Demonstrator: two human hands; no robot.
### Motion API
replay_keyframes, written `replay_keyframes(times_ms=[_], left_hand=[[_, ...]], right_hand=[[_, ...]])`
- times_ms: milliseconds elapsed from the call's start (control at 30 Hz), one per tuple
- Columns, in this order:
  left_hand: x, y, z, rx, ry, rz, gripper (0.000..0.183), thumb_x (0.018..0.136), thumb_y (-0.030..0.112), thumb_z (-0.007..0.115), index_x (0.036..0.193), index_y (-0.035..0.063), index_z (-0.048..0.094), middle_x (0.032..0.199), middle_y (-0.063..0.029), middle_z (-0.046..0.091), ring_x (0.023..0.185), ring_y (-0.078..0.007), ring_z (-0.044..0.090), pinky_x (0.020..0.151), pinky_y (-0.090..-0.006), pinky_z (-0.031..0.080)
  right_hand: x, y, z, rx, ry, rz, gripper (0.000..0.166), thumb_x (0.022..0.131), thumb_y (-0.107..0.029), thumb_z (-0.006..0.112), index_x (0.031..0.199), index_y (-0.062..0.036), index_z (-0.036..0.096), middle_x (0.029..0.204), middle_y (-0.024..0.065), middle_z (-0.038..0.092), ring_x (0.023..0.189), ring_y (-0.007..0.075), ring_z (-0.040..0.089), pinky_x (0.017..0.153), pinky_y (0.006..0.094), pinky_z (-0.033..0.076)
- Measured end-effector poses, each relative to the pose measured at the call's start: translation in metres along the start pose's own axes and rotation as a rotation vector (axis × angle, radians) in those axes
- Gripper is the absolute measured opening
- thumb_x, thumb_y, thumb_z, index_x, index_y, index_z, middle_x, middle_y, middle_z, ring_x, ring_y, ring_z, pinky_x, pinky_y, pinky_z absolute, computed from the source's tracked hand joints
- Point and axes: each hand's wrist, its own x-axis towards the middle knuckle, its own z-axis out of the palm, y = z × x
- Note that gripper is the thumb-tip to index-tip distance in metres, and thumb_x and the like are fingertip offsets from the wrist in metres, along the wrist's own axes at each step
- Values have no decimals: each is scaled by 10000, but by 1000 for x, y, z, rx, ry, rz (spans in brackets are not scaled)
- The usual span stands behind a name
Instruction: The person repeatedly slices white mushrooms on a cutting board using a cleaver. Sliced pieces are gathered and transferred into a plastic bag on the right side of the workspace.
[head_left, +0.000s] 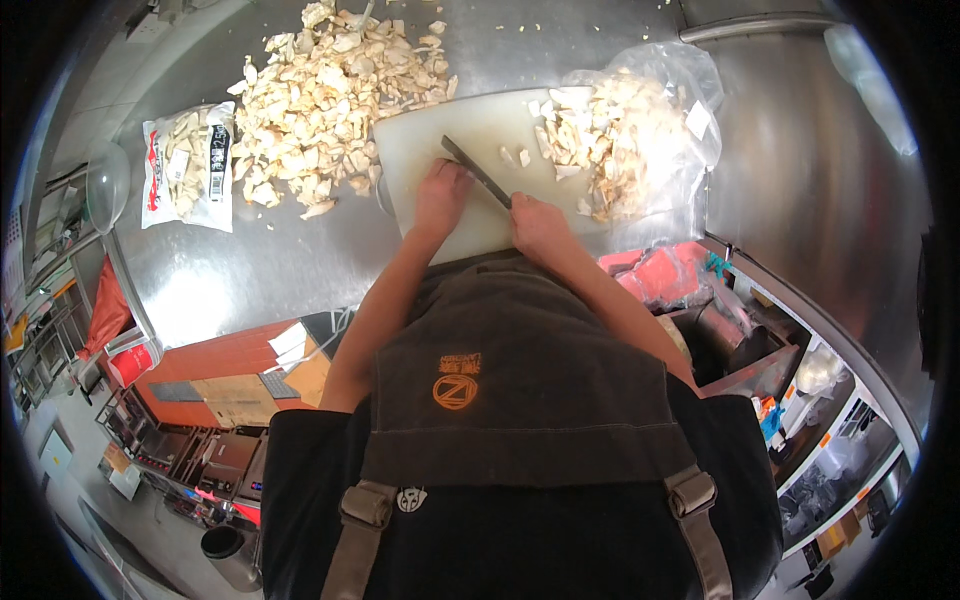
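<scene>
My right hand (538, 223) grips the handle of a kitchen knife (478, 171), whose dark blade slants up and left over a white cutting board (417, 135). Beside the blade, my left hand (441, 199) rests with its fingers curled down on the board. Whether a piece sits under those fingers is hidden. A few pale cut pieces, apparently mushroom (524, 157), lie right of the blade. More whole or larger mushrooms (574, 142) spill from a clear plastic bag (697, 71) at the board's right end. A large heap of cut mushroom pieces (330, 97) lies left of the board.
A sealed printed bag of pale pieces (187, 166) lies left of the heap on the steel worktop (262, 259). A raised steel panel (787, 142) bounds the right side. Below the worktop at right are pink bags (656, 274); a red-and-white tub (133, 360) stands lower left.
</scene>
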Motion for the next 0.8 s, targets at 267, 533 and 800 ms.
replay_keyframes(times_ms=[267, 533, 800], left_hand=[[-4, -4, 0, 4, 20, -4, 65, 821, 48, 728, 864, 35, 681, 908, -131, 644, 818, -344, 667, 706, -437, 555], [-4, -14, 4, 85, -19, 28, 82, 838, 60, 724, 916, 41, 704, 923, -143, 652, 837, -361, 666, 732, -445, 551], [17, -32, -97, 258, 348, -159, 256, 847, 56, 708, 1098, 11, 692, 1025, -193, 665, 920, -409, 660, 802, -464, 547]], right_hand=[[2, -17, -25, 46, -30, 13, 147, 942, -127, 595, 953, 12, 548, 846, 263, 665, 765, 489, 643, 688, 583, 503], [14, 0, 16, 46, -2, 64, 162, 957, -157, 605, 960, -2, 559, 803, 268, 659, 761, 502, 642, 681, 584, 498], [-4, 6, -17, 162, 160, 103, 164, 935, -122, 641, 969, 20, 567, 785, 290, 638, 751, 506, 645, 679, 587, 504]])
